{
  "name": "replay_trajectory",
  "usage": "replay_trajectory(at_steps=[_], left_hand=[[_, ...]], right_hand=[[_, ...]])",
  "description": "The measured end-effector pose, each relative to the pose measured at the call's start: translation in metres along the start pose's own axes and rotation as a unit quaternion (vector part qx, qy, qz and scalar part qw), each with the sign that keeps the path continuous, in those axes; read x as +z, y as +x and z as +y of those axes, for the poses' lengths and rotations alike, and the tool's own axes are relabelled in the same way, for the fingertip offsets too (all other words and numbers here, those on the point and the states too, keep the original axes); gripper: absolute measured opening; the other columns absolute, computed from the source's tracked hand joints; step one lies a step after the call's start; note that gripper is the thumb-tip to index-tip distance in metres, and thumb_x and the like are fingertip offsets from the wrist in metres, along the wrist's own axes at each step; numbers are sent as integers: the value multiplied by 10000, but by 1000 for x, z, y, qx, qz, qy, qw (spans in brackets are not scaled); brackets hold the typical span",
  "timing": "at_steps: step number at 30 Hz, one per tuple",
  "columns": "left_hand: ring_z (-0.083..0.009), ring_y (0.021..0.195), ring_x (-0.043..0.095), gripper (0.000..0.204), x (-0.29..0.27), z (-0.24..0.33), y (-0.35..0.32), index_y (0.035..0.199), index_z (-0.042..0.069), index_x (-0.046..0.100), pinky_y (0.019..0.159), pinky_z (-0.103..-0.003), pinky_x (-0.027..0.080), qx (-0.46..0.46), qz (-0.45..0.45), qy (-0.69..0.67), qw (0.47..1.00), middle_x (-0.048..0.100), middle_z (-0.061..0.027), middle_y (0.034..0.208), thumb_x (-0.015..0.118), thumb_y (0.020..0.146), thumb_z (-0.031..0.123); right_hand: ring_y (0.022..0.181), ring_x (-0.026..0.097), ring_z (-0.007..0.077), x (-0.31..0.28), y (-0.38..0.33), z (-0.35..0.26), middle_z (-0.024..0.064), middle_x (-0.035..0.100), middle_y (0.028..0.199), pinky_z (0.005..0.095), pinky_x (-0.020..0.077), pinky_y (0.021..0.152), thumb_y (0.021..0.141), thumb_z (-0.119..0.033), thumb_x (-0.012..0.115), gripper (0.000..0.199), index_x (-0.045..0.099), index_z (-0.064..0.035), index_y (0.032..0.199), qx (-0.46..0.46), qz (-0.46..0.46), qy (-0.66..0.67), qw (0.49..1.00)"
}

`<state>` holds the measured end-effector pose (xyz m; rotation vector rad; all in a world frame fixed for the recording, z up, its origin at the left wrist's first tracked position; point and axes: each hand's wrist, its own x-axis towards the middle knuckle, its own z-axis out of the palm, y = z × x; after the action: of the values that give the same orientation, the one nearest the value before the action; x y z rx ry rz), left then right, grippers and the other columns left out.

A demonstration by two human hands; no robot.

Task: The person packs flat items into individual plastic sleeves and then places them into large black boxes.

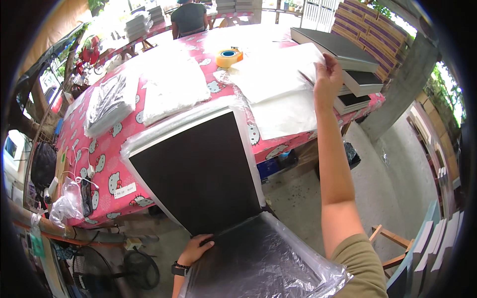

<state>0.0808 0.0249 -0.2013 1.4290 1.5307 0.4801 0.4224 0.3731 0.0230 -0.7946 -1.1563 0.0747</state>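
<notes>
My right hand [328,75] is stretched far over the table, its fingers pinching the corner of a thin white sheet [278,69]. More white sheets lie beneath it. Close to my body, a flat black panel [198,164] with white edges leans on the table's front edge inside a clear plastic sleeve [130,144]. My left hand [197,250], with a dark band on the wrist, grips the panel's lower edge. Below that hand, another dark surface under shiny clear plastic [258,260] reaches the lower frame edge; how the two join is hard to make out.
Black-covered panels [343,47] are stacked at the table's right end. An orange tape roll [229,57], white sleeves [175,89] and a plastic-wrapped bundle [112,102] lie on the pink tablecloth [112,164]. A person [189,20] sits beyond. A fan [119,270] stands lower left.
</notes>
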Motion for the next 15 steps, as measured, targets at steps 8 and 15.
replay_trajectory(at_steps=[8, 15], left_hand=[[-222, 1086, 427, 675, -56, 112, -8, 1150, 24, 447, 879, -345, 356, 260, 274, -111, 919, 405, -137, 1216, 751, 611, 294], [-202, 1073, 414, 571, -29, 159, 2, 1105, 20, 463, 908, -336, 320, 341, -100, -63, 932, 447, -135, 1134, 740, 648, 219]], right_hand=[[696, 577, 226, -53, -103, -157, 117, 582, 795, 298, 449, 628, 757, -17, 499, 177, 556, -33, 924, 50, -660, 44, 748], [683, 595, 198, -7, -155, -199, 81, 595, 765, 270, 468, 603, 749, -4, 575, 121, 595, -24, 867, 82, -578, 270, 765]])
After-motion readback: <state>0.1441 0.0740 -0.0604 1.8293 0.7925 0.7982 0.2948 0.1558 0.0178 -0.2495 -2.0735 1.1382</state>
